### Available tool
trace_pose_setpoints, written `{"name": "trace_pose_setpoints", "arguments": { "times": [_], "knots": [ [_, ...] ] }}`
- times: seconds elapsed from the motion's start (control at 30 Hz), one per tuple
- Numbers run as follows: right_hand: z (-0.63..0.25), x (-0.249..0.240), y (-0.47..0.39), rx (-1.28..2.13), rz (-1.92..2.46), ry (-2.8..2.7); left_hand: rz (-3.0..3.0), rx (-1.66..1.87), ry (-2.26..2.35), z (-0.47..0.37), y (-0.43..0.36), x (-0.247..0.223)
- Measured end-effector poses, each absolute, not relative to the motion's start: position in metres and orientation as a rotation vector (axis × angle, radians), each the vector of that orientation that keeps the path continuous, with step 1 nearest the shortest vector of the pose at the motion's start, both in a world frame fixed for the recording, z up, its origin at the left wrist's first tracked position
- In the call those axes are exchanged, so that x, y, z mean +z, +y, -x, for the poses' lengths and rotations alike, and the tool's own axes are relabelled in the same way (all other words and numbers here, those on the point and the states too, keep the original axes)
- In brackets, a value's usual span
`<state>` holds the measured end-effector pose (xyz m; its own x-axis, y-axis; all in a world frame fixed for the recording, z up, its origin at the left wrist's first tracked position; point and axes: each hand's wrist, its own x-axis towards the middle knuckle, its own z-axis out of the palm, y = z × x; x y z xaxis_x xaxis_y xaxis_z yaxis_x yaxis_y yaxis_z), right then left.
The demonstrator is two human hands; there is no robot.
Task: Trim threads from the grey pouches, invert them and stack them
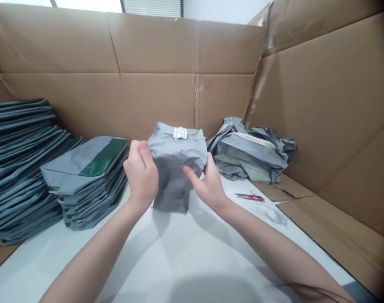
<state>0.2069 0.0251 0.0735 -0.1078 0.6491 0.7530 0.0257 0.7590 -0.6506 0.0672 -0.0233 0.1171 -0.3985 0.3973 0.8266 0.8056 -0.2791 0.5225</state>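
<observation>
A grey fabric piece hangs upright above the white table, with a small whitish label at its top edge. My left hand is closed on its left side, thumb up. On the right side my right hand pinches the same fabric, its thumb lying across the front and the other fingers partly hidden behind. The lower part of the fabric is in shadow and hangs down between the hands.
Folded grey-green pieces form a tall stack at the far left. Beside it is a shorter stack with a green patch. Crumpled grey fabric and red snips lie right on the white table. Cardboard walls stand behind and right.
</observation>
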Motion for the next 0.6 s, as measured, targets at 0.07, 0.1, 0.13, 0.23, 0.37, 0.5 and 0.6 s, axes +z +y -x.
{"name": "trace_pose_setpoints", "arguments": {
  "times": [0.07, 0.1, 0.13, 0.23, 0.37, 0.5, 0.6],
  "knots": [
    [-0.204, 0.085, 0.028, 0.537, 0.606, -1.526, 1.499, -1.674, -1.623, -0.066, -0.016, 0.134],
    [-0.204, 0.091, 0.031, 0.558, 0.609, -1.505, 1.536, -1.635, -1.624, -0.062, -0.011, 0.142],
    [-0.205, 0.097, 0.035, 0.606, 0.592, -1.506, 1.586, -1.593, -1.631, -0.058, -0.007, 0.150],
    [-0.207, 0.112, 0.048, 0.780, 0.527, -1.522, 1.755, -1.556, -1.729, -0.043, 0.004, 0.162],
    [-0.206, 0.120, 0.069, 0.781, 0.630, -1.372, 2.045, -1.485, -2.049, -0.034, 0.001, 0.143],
    [-0.207, 0.116, 0.072, 0.955, 0.651, -1.382, 2.110, -1.122, -2.217, -0.043, -0.012, 0.108],
    [-0.213, 0.098, 0.049, 1.086, 0.751, -1.538, 1.985, -1.182, -2.230, -0.050, -0.012, 0.098]
  ]
}}
